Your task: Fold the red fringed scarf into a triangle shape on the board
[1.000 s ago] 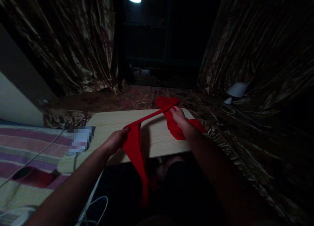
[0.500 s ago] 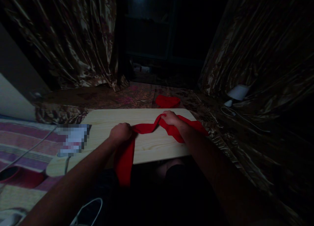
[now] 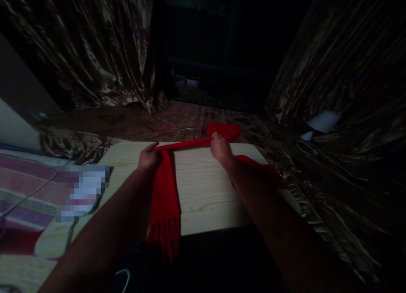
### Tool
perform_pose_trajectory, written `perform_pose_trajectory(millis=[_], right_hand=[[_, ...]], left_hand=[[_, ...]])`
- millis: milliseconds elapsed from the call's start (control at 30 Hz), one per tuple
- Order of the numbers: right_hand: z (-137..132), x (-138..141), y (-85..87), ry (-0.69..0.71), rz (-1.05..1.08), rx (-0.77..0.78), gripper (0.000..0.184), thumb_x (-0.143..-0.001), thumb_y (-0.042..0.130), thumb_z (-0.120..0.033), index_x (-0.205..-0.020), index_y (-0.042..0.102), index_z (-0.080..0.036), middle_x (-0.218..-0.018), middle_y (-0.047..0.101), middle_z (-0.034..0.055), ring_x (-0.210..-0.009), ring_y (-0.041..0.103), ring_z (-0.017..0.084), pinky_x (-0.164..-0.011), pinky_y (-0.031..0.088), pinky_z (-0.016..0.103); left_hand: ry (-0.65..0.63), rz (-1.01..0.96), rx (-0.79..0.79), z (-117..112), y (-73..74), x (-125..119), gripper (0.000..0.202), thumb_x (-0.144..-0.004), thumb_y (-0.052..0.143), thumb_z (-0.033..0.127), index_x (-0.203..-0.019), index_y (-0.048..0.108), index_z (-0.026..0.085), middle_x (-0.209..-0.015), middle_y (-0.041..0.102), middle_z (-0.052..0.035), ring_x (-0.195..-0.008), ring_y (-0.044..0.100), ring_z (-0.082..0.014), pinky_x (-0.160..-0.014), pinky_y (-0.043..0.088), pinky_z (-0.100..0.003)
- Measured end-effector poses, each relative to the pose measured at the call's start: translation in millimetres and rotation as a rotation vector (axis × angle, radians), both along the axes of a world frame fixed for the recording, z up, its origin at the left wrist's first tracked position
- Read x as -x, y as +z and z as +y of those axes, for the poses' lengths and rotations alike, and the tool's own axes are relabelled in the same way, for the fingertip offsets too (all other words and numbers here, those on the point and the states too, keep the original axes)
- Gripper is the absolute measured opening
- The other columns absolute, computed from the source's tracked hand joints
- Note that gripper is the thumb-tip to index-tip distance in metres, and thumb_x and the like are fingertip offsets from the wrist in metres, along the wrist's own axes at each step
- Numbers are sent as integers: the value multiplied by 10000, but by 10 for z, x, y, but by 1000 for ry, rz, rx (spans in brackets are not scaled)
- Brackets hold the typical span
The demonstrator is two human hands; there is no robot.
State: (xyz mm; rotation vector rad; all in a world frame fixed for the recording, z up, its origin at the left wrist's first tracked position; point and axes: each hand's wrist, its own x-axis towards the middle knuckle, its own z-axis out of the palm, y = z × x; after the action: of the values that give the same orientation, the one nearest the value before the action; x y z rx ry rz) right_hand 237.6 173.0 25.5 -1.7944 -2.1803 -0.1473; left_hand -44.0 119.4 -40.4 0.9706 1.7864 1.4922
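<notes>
Both hands grip a red fringed scarf (image 3: 165, 183) above a pale wooden table (image 3: 203, 187). My left hand (image 3: 148, 157) is closed on it at the left, and one end hangs from there past the table's near edge, its fringe dangling. Between the hands a narrow stretch of the scarf runs nearly straight. My right hand (image 3: 220, 147) is closed on the scarf near the table's far edge. More red cloth lies at the right of the table, partly hidden by my right forearm. Beyond the far edge rests a bunched red cloth (image 3: 226, 130).
A blurred-out flat item (image 3: 85, 191) lies at the table's left side. A white lamp (image 3: 323, 121) with a cable stands at the right. Patterned curtains (image 3: 114, 51) hang on both sides, and a striped cover (image 3: 22, 187) spreads at the left.
Both hands have moved up toward the far edge, and the scarf between them has gone from sagging to nearly straight. The fringed end now shows. The view has shifted slightly.
</notes>
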Motion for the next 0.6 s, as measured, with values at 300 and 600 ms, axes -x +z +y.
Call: perform_pose_trajectory(millis=[300, 600], right_hand=[[-125, 193, -626, 132, -178, -148, 229, -993, 402, -122, -1083, 607, -168, -1083, 641, 144, -1030, 534, 265, -892, 407, 378], [-149, 133, -742, 12, -46, -238, 256, -939, 543, -199, -1186, 594, -155, -1120, 641, 154, -1038, 507, 290, -884, 349, 402]], left_hand=[[97, 352, -100, 124, -292, 116, 443, -743, 555, 162, -1139, 755, 154, -1069, 760, -103, -986, 703, -241, -957, 546, -370], [28, 707, -115, 118, -267, 91, 495, -741, 627, 192, -1222, 716, 117, -1282, 687, -151, -1229, 619, -300, -1113, 468, -400]])
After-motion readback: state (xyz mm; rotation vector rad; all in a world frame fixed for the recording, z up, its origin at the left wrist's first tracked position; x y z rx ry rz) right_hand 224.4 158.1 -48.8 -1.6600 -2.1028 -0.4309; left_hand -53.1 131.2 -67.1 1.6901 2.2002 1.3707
